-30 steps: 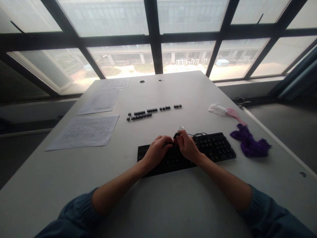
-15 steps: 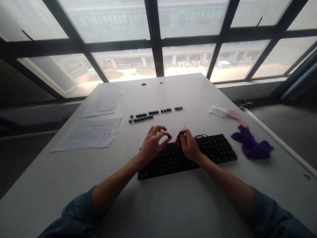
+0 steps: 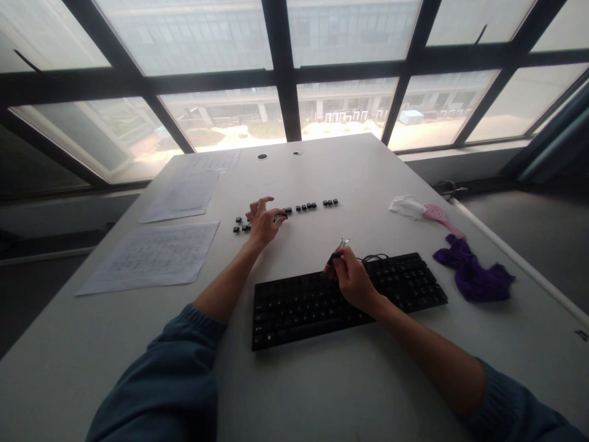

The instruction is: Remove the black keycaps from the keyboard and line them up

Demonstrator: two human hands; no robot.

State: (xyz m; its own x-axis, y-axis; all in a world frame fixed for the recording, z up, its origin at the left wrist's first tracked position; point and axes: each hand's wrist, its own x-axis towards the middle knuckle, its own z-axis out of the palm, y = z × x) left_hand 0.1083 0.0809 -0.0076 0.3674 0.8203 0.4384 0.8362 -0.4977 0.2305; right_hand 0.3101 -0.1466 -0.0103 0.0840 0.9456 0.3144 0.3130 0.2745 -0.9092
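Now the left hand (image 3: 263, 222) is out at full stretch over the white worktop (image 3: 368, 175), its forearm slanting up and away from the bunched cuff of a blue sleeve (image 3: 179, 362). Back of the hand on top, wrist low, it hangs right above the small black plastic keycaps (image 3: 306, 207) set out in broken rows, hiding part of them. Thumb and forefinger come in close, with only a narrow gap at most, while the other fingers fan up and outward; a dark keycap shows at those tips, but whether it is pinched or sits on the worktop, one cannot tell.

Over to the right hand (image 3: 353, 279), and what a contrast: compact, curled, poised above the upper middle of the long black keyboard (image 3: 292, 307). Its fingers close firmly round a black-handled tool with thin metal wire prongs (image 3: 335, 258), the prongs pointing up and away from the body. That forearm angles in from the lower right, passing over the keyboard's near edge. Just beyond the knuckles loops a thin black cable (image 3: 375, 256), and well off to the right lies a crumpled purple cloth (image 3: 481, 279).
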